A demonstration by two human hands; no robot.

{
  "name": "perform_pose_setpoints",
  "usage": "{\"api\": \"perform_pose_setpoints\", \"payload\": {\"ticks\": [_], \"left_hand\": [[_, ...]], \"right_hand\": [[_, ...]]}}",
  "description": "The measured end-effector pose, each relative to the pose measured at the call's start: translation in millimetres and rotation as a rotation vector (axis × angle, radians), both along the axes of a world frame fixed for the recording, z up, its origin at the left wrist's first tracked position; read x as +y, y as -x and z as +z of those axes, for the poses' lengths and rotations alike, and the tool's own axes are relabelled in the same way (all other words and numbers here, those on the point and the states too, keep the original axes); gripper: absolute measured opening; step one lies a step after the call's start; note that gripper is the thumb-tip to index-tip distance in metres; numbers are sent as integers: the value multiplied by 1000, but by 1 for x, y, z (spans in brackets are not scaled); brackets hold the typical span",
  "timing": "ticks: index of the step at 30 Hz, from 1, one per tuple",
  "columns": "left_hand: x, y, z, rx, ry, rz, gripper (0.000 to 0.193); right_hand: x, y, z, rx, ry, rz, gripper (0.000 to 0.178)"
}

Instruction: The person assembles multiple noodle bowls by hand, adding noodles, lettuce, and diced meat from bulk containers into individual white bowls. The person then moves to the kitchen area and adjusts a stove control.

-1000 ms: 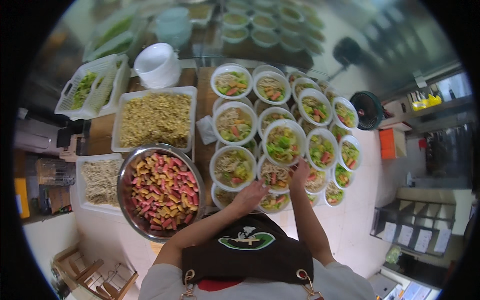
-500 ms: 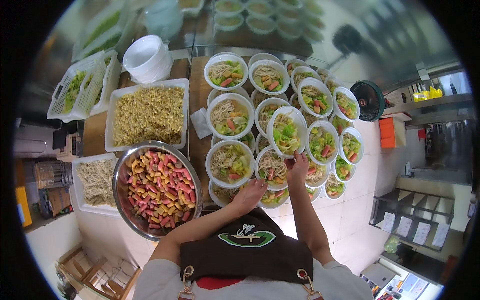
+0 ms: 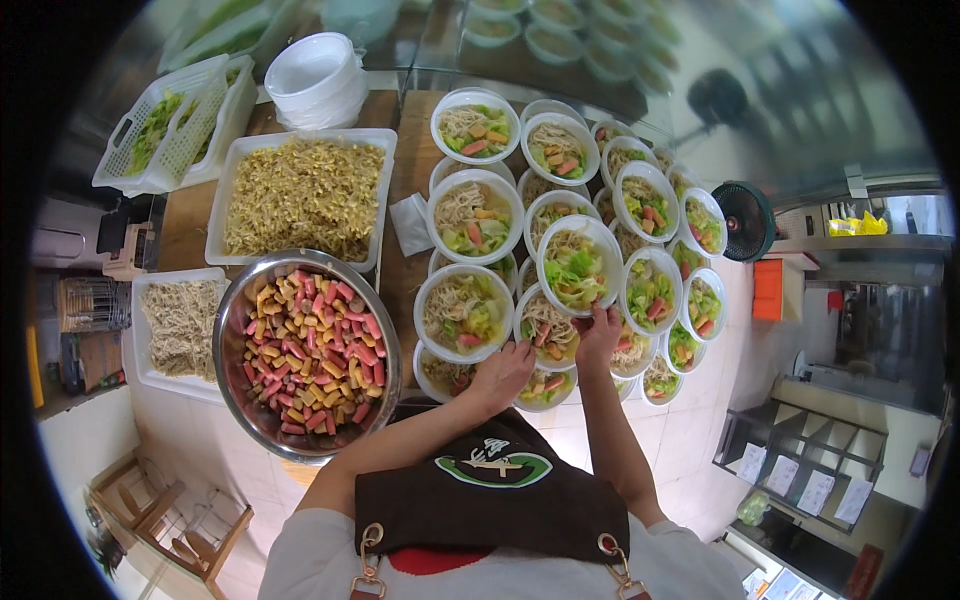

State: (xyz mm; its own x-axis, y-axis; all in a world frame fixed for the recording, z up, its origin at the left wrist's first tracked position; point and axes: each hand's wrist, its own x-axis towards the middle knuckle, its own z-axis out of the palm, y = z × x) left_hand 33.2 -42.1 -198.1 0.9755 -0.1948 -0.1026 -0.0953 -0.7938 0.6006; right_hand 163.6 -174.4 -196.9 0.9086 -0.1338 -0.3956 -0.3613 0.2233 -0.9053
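My right hand [image 3: 598, 340] pinches the near rim of a white bowl [image 3: 580, 268] holding lettuce and bean sprouts. No sausage pieces are visible in this bowl. It is tilted and overlaps a lower bowl [image 3: 551, 325] of sprouts and pink sausage pieces. At that lower bowl's near left rim are the fingers of my left hand [image 3: 503, 378], closed together against the edge; its thumb is hard to make out. To the left stands another filled bowl [image 3: 462, 312], with lettuce, sprouts and sausage.
Several stacked salad bowls [image 3: 648, 202] crowd the table's right side. Leftward are a steel basin [image 3: 226, 380] of cut sausage, a tray [image 3: 215, 245] of yellow sprouts, a tray [image 3: 150, 372] of pale shreds, a lettuce basket [image 3: 120, 170] and nested white bowls [image 3: 312, 65]. A fan [image 3: 745, 222] stands at right.
The view has shifted slightly. My right hand has brought the held bowl a little nearer to me, over the lower bowl. My left hand has come closer to the lower bowl's rim.
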Motion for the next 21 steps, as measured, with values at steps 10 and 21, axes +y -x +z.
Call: {"api": "perform_pose_setpoints", "payload": {"ticks": [10,21], "left_hand": [[-5,22,-4,-35,77,-44,54],[5,22,2,-36,-23,-108,48]], "right_hand": [[-4,3,-9,-22,59,22,18],[-12,2,-15,5,70,85,23]]}}
